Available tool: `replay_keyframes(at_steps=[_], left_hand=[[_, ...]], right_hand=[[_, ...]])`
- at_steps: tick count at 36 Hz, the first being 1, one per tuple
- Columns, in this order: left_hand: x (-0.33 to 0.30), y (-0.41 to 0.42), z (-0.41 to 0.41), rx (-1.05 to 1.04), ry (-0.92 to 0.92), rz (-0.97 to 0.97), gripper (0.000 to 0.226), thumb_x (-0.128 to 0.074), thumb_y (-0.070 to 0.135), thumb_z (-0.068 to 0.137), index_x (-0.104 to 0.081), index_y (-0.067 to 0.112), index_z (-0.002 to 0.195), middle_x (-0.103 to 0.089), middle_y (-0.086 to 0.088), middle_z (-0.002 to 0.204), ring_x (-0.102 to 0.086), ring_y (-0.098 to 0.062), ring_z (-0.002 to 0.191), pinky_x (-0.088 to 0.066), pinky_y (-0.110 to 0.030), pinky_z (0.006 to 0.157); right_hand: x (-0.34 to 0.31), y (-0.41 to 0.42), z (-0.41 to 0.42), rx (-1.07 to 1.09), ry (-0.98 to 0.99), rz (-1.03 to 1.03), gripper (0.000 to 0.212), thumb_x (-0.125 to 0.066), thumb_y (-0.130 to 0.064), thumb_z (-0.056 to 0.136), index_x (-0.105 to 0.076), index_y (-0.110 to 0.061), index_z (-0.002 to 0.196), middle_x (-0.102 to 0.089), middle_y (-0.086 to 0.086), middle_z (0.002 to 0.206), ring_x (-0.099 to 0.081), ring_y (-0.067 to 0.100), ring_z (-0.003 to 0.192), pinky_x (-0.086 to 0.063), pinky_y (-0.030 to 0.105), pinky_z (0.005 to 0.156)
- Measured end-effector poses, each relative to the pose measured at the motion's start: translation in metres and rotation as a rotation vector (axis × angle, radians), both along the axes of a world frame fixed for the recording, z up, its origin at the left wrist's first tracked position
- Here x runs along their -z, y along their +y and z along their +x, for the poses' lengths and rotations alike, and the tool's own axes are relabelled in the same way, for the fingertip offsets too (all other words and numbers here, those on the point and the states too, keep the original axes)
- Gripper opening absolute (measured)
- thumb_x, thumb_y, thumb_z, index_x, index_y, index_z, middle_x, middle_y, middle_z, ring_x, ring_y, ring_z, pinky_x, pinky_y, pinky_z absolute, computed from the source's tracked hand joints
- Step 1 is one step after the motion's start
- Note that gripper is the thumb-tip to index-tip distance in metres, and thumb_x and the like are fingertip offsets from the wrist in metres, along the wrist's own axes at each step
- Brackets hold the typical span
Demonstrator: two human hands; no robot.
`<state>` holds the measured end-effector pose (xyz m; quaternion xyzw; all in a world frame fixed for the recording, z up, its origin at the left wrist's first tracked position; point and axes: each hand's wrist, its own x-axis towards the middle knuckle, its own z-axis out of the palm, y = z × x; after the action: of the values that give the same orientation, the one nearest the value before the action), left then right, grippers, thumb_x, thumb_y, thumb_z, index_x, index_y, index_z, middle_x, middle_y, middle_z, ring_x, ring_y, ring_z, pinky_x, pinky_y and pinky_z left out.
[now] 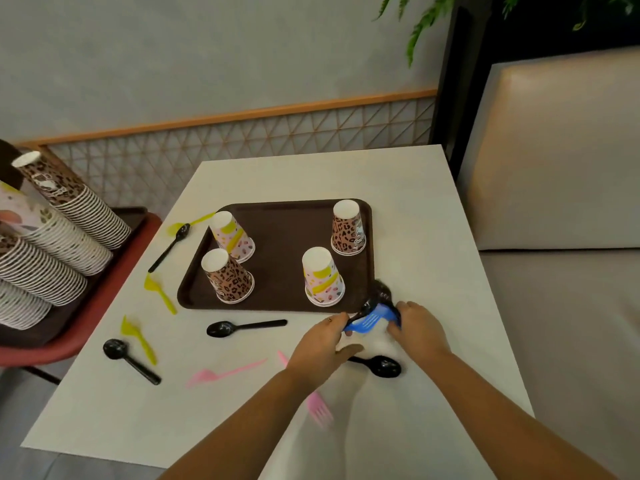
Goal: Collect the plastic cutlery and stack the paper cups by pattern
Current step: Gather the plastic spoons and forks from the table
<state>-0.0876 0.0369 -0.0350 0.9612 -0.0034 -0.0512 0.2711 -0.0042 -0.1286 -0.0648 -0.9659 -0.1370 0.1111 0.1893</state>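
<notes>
Both hands meet at the tray's near right corner. My left hand (323, 344) pinches a black spoon (372, 301) and a blue fork (370, 320) together; my right hand (417, 327) grips the blue fork's other end. On the brown tray (284, 233) stand upside-down cups: two leopard-print cups (228, 275) (348, 226) and two pink-and-yellow cups (232, 235) (323, 275). Loose on the white table (433, 209) lie black spoons (242, 328) (130, 360) (379, 366) (171, 244), yellow forks (159, 292) (138, 337) (188, 223) and pink forks (221, 373) (317, 407).
Tall stacks of paper cups (59, 230) lie tilted on a second tray over a red chair (52, 351) at the left. A beige padded bench (561, 188) runs along the table's right side. A lattice wall panel is behind.
</notes>
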Motion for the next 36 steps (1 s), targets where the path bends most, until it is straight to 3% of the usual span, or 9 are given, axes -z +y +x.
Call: replay_keyframes(at_steps=[6, 10, 17, 22, 26, 29, 31, 34, 36], left_hand=[[0.005, 0.0, 0.01, 0.184, 0.142, 0.131, 0.051, -0.074, 0.041, 0.074, -0.058, 0.013, 0.113, -0.059, -0.006, 0.106, -0.054, -0.022, 0.096, -0.037, -0.027, 0.075], [0.011, -0.002, 0.014, 0.238, 0.196, 0.221, 0.037, -0.072, 0.032, 0.078, -0.06, 0.015, 0.109, -0.058, -0.006, 0.108, -0.054, -0.023, 0.1, -0.035, -0.025, 0.074], [0.013, -0.004, 0.02, 0.213, 0.191, 0.251, 0.025, -0.056, 0.028, 0.092, -0.058, 0.01, 0.11, -0.057, -0.01, 0.111, -0.054, -0.024, 0.102, -0.04, -0.029, 0.082], [0.009, -0.005, 0.019, 0.135, 0.143, 0.194, 0.025, -0.047, 0.027, 0.097, -0.054, 0.006, 0.11, -0.053, -0.01, 0.11, -0.055, -0.026, 0.099, -0.039, -0.028, 0.078], [0.003, -0.004, 0.013, 0.142, 0.095, 0.145, 0.024, -0.047, 0.027, 0.097, -0.055, 0.006, 0.105, -0.053, -0.01, 0.105, -0.054, -0.025, 0.093, -0.033, -0.022, 0.07], [-0.004, -0.004, 0.009, 0.128, 0.043, 0.063, 0.024, -0.047, 0.026, 0.097, -0.055, 0.005, 0.103, -0.048, -0.008, 0.097, -0.048, -0.02, 0.084, -0.027, -0.019, 0.066], [-0.01, -0.004, 0.007, 0.113, -0.012, 0.003, 0.024, -0.048, 0.026, 0.097, -0.056, 0.005, 0.106, -0.04, 0.0, 0.094, -0.041, -0.013, 0.08, -0.025, -0.017, 0.066], [-0.017, -0.002, 0.004, 0.088, -0.054, -0.108, 0.023, -0.05, 0.024, 0.096, -0.057, 0.007, 0.111, -0.038, 0.004, 0.097, -0.038, -0.01, 0.082, -0.025, -0.013, 0.067], [-0.025, 0.002, 0.002, 0.081, -0.061, -0.181, 0.023, -0.05, 0.023, 0.096, -0.057, 0.007, 0.111, -0.042, 0.004, 0.098, -0.04, -0.011, 0.088, -0.027, -0.015, 0.071]], right_hand=[[-0.009, -0.019, 0.005, 0.173, 0.039, 0.171, 0.028, -0.042, -0.022, 0.097, -0.049, 0.003, 0.104, -0.06, 0.023, 0.099, -0.057, 0.038, 0.09, -0.038, 0.037, 0.068], [-0.014, -0.027, 0.003, 0.245, 0.076, 0.258, 0.026, -0.042, -0.022, 0.098, -0.048, 0.003, 0.103, -0.061, 0.022, 0.086, -0.05, 0.029, 0.07, -0.034, 0.032, 0.061], [-0.023, -0.03, -0.001, 0.286, 0.093, 0.382, 0.018, -0.046, -0.015, 0.095, -0.049, 0.002, 0.102, -0.047, 0.004, 0.07, -0.048, 0.024, 0.069, -0.035, 0.03, 0.063], [-0.027, -0.025, -0.001, 0.303, 0.143, 0.5, 0.012, -0.043, -0.015, 0.097, -0.047, -0.004, 0.102, -0.057, 0.01, 0.083, -0.06, 0.029, 0.078, -0.05, 0.039, 0.074], [-0.028, -0.021, -0.009, 0.312, 0.119, 0.609, 0.007, -0.038, -0.018, 0.098, -0.04, -0.011, 0.098, -0.053, 0.004, 0.067, -0.056, 0.024, 0.062, -0.048, 0.036, 0.062], [-0.026, -0.019, -0.016, 0.354, 0.074, 0.59, 0.019, -0.04, -0.021, 0.098, -0.044, -0.009, 0.112, -0.055, 0.007, 0.077, -0.054, 0.026, 0.066, -0.051, 0.041, 0.067], [-0.025, -0.017, -0.019, 0.402, 0.077, 0.603, 0.024, -0.039, -0.018, 0.098, -0.046, -0.006, 0.117, -0.056, 0.004, 0.082, -0.053, 0.021, 0.067, -0.048, 0.037, 0.069], [-0.028, -0.01, -0.024, 0.439, 0.074, 0.691, 0.022, -0.036, -0.014, 0.099, -0.05, -0.005, 0.114, -0.048, -0.005, 0.071, -0.049, 0.014, 0.061, -0.045, 0.032, 0.067], [-0.035, -0.003, -0.029, 0.431, 0.054, 0.761, 0.022, -0.035, -0.016, 0.1, -0.052, -0.007, 0.108, -0.046, 0.0, 0.065, -0.047, 0.016, 0.057, -0.045, 0.033, 0.061]])
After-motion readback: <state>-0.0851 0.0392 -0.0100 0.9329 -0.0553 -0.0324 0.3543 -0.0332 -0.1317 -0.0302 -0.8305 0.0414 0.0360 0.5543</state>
